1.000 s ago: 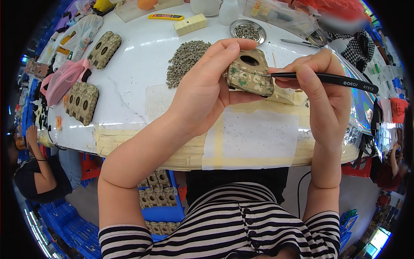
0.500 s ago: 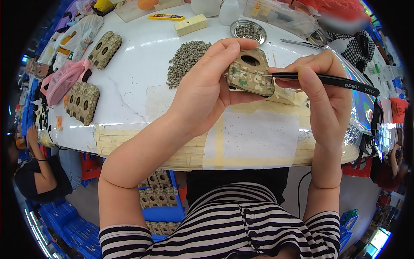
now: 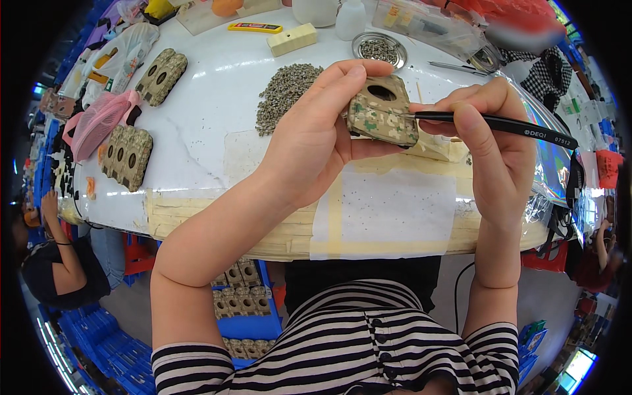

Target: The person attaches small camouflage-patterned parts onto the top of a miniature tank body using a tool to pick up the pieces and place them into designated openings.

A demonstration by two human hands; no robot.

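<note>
My left hand (image 3: 313, 135) is closed around a camouflage-patterned casing (image 3: 383, 117) with an oval opening, thumb along its upper edge and fingers beneath. The casing is held tilted above the table. In my right hand (image 3: 494, 138) is a pair of black tweezers (image 3: 500, 122), pinched between thumb and fingers. Their tips touch or nearly touch the casing's face below the opening; whether anything is between the tips is too small to tell. To the left of the casing lies a pile of small metal parts (image 3: 284, 92).
A round metal dish (image 3: 380, 50) of small parts stands behind the casing. More camouflage casings (image 3: 126, 158) lie at the left by a pink mesh item (image 3: 102, 125). A white sheet (image 3: 388, 210) is taped at the table's front edge. Below are blue trays (image 3: 247, 326) of casings.
</note>
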